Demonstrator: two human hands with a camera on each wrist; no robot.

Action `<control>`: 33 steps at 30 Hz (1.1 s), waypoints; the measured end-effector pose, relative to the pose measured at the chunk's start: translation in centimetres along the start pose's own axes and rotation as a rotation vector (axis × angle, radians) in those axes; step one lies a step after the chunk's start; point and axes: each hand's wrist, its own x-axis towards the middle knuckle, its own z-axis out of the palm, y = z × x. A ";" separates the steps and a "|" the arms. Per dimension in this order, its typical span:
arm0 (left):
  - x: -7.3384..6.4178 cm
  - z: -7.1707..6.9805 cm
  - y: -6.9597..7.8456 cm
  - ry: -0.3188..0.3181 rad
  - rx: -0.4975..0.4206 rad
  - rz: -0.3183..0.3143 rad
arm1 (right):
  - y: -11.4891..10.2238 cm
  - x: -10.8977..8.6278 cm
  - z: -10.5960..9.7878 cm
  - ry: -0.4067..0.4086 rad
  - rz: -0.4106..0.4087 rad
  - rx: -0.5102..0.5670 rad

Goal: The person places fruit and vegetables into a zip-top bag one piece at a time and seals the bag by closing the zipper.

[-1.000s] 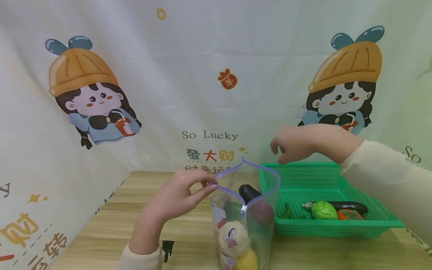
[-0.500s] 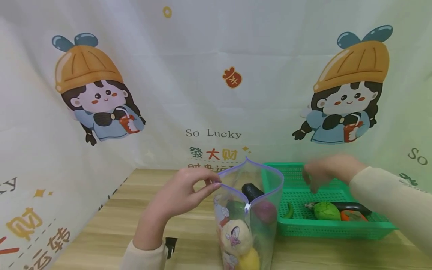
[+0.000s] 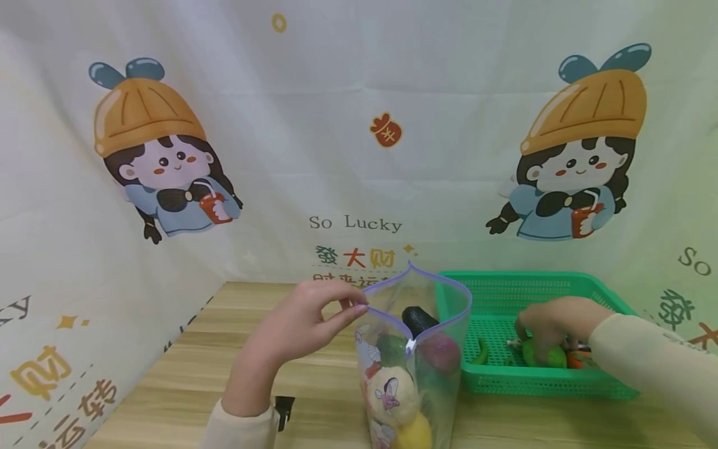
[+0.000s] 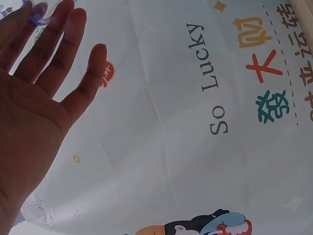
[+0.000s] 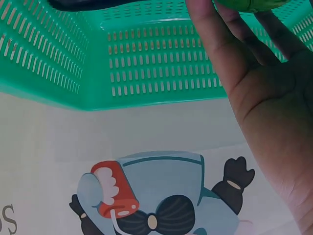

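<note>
My left hand (image 3: pixel 303 324) pinches the purple-edged rim of a clear zip bag (image 3: pixel 440 405) between thumb and fingers. The bag stands upright with its mouth spread wide. Inside show a dark item (image 3: pixel 417 319), a purple round one (image 3: pixel 440 352), and pale and yellow ones lower down. To the right, my right hand (image 3: pixel 552 321) reaches down into a green basket (image 3: pixel 538 379), its fingers curled over a green cabbage (image 3: pixel 555 358). The right wrist view has the cabbage (image 5: pixel 254 4) at its top edge, between thumb and fingers.
A green chili (image 3: pixel 481 352) lies at the basket's left side. An orange-red item (image 3: pixel 578 360) sits right of the cabbage, partly covered by the hand. An eggplant (image 5: pixel 93 4) shows in the right wrist view. A printed cloth (image 3: pixel 308 156) hangs behind the wooden table (image 3: pixel 252 324).
My right hand has moved from above the basket's back left down to the right, into the basket and onto the cabbage. The left hand keeps its pinch on the bag.
</note>
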 end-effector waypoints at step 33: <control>0.0 -0.1 0.1 -0.002 -0.003 -0.012 | -4.0 -3.3 -9.8 0.046 -0.098 -0.224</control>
